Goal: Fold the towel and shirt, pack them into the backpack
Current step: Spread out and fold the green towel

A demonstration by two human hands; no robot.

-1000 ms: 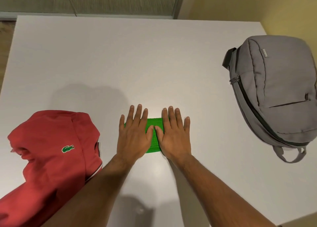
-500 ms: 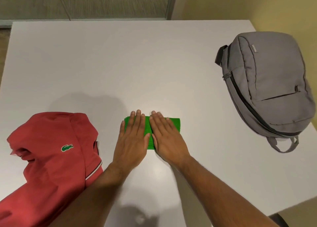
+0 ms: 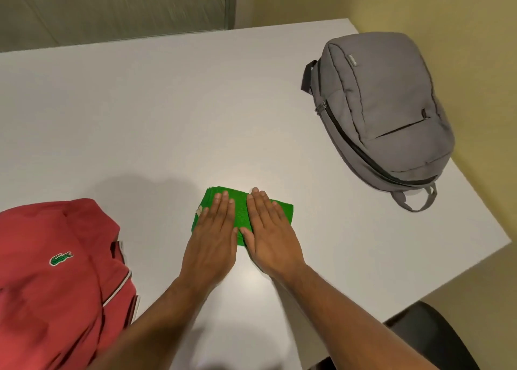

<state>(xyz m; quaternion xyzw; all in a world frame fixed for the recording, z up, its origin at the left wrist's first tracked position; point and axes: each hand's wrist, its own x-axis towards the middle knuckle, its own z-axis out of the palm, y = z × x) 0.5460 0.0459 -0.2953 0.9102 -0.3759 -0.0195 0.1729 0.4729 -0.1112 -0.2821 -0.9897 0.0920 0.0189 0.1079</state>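
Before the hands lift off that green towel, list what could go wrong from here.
1. The small folded green towel is held flat only by the left hand and right hand; its stacked layers may spring open on release.
2. The grey fabric backpack looks zipped shut, so carrying the towel over with one hand may undo the fold.
3. The red polo shirt lies crumpled at the white table edge and could slide off.

Both hands slid back toward 6 o'clock on the towel (image 3: 241, 212); left hand (image 3: 213, 238) and right hand (image 3: 268, 234) now uncover its far edge and right end.
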